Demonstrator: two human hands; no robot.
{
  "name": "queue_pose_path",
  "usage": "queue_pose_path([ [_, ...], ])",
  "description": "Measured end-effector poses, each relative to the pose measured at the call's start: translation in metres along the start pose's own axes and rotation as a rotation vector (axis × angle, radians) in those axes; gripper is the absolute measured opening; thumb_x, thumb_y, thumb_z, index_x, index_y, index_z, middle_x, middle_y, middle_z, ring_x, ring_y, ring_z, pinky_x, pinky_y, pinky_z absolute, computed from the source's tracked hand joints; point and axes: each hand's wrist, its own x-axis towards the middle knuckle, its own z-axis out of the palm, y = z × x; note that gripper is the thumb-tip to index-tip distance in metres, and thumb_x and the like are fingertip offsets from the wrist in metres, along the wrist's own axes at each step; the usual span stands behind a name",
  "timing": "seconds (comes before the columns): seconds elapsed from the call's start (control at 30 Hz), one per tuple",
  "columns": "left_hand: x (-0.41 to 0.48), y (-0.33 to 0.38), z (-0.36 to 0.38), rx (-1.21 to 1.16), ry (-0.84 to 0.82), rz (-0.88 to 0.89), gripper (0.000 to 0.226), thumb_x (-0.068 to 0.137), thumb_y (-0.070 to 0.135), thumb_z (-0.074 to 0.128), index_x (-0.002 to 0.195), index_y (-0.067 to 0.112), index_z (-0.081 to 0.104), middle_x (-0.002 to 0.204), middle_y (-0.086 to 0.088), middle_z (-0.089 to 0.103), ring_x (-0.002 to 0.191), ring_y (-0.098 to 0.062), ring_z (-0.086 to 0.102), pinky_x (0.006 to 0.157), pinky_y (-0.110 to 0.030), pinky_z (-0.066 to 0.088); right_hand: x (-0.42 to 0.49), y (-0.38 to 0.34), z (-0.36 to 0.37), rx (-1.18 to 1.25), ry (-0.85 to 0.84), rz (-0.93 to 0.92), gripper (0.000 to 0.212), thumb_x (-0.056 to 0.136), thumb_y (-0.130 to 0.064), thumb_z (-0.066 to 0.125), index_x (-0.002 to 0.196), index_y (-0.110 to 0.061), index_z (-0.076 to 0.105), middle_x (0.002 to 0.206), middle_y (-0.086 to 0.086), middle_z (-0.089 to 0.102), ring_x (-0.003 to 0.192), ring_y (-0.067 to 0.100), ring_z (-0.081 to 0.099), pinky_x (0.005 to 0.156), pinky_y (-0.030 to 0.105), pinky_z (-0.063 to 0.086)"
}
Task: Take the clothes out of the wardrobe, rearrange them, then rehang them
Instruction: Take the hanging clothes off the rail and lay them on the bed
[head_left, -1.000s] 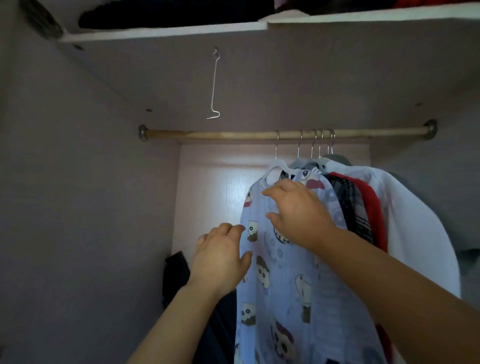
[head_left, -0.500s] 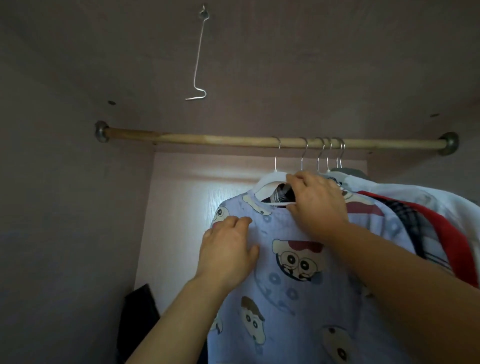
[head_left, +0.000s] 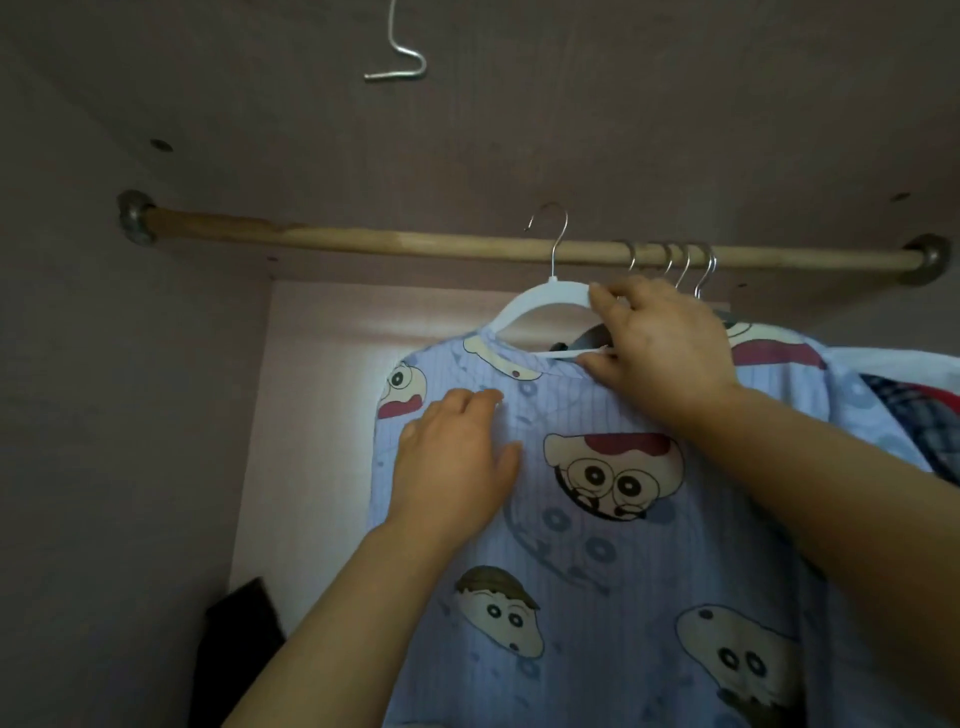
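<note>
Right hand (head_left: 660, 343) grips white plastic hanger (head_left: 519, 308); left hand (head_left: 452, 467) lies spread on pale-blue cartoon-print shirt (head_left: 597, 597) under wooden rail (head_left: 363, 241).

Wooden rail (head_left: 363, 241) with hanger hooks (head_left: 669, 260)

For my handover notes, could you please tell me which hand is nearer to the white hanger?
Right. The right hand holds the white hanger itself; the left hand lies flat on the cartoon shirt below it.
</note>
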Motion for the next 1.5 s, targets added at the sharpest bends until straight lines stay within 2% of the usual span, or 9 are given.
queue_pose_path([
  [0.23,-0.008,0.005,-0.012,-0.043,0.172,-0.007,0.055,0.090,0.037,0.053,0.140,0.020,0.039,0.140,0.000,0.041,0.130,-0.018,0.035,0.106,-0.033,0.026,-0.019,-0.005,-0.001,0.087,0.170,-0.077,0.067,0.066,-0.037,0.080,0.119,-0.001,0.060,0.111,0.017,0.063,0.091,0.037,0.061,0.074,0.042,0.050],
  [0.4,-0.021,0.010,-0.026,-0.043,0.292,-0.017,0.064,0.084,0.038,0.064,0.138,0.015,0.041,0.137,-0.005,0.044,0.127,-0.023,0.038,0.105,-0.037,0.029,-0.053,-0.017,-0.020,0.211,0.243,-0.104,0.066,0.066,-0.040,0.076,0.119,-0.003,0.060,0.111,0.014,0.065,0.094,0.034,0.063,0.075,0.042,0.051],
  [0.6,-0.080,0.019,-0.037,0.041,0.119,-0.047,0.081,0.077,0.056,0.062,0.143,0.021,0.032,0.139,0.001,0.043,0.129,-0.019,0.036,0.110,-0.042,0.026,-0.127,-0.027,-0.035,0.359,0.212,-0.137,0.065,0.069,-0.036,0.075,0.120,0.000,0.060,0.110,0.015,0.065,0.085,0.033,0.064,0.068,0.040,0.054],
  [0.77,-0.160,0.027,-0.034,0.081,0.027,-0.052,0.077,0.073,0.058,0.065,0.135,0.016,0.044,0.118,0.001,0.060,0.108,-0.019,0.054,0.097,-0.044,0.042,-0.197,-0.040,-0.048,0.422,0.174,-0.180,0.055,0.082,-0.042,0.055,0.118,-0.001,0.061,0.110,0.013,0.065,0.082,0.027,0.064,0.065,0.035,0.052],
  [0.83,-0.195,0.034,-0.035,0.077,0.044,-0.071,0.075,0.070,0.061,0.056,0.129,0.015,0.048,0.110,0.001,0.064,0.099,-0.019,0.058,0.089,-0.041,0.045,-0.229,-0.046,-0.055,0.439,0.151,-0.186,0.055,0.082,-0.043,0.051,0.117,-0.002,0.061,0.109,0.011,0.066,0.080,0.026,0.064,0.065,0.033,0.051],
  [1.07,-0.278,0.065,-0.048,0.033,-0.055,-0.096,0.073,0.066,0.063,0.052,0.124,0.019,0.052,0.107,0.005,0.066,0.099,-0.007,0.046,0.088,-0.036,0.042,-0.324,-0.056,-0.096,0.476,0.033,-0.109,0.054,0.083,-0.046,0.051,0.122,-0.008,0.052,0.111,0.008,0.066,0.083,0.023,0.063,0.064,0.032,0.051],
  [1.27,-0.339,0.102,-0.079,-0.093,-0.130,0.008,0.070,0.070,0.063,0.050,0.123,0.017,0.055,0.103,0.003,0.066,0.096,-0.011,0.047,0.086,-0.029,0.033,-0.402,-0.058,-0.177,0.434,-0.107,0.023,0.051,0.092,-0.048,0.042,0.125,-0.009,0.048,0.114,0.010,0.064,0.087,0.023,0.056,0.064,0.035,0.053],
  [1.4,-0.383,0.130,-0.109,-0.197,-0.164,0.127,0.069,0.071,0.061,0.051,0.126,0.019,0.048,0.103,0.001,0.066,0.095,-0.017,0.054,0.085,-0.037,0.045,-0.450,-0.065,-0.255,0.335,-0.165,0.131,0.050,0.092,-0.047,0.043,0.124,-0.009,0.049,0.113,0.011,0.065,0.088,0.023,0.056,0.066,0.033,0.053],
  [1.5,-0.417,0.155,-0.139,-0.299,-0.221,0.188,0.070,0.071,0.061,0.051,0.126,0.018,0.050,0.103,0.001,0.066,0.093,-0.020,0.060,0.085,-0.039,0.044,-0.484,-0.073,-0.326,0.220,-0.230,0.199,0.049,0.093,-0.049,0.039,0.123,-0.011,0.049,0.110,0.011,0.066,0.083,0.023,0.058,0.064,0.031,0.052],
])
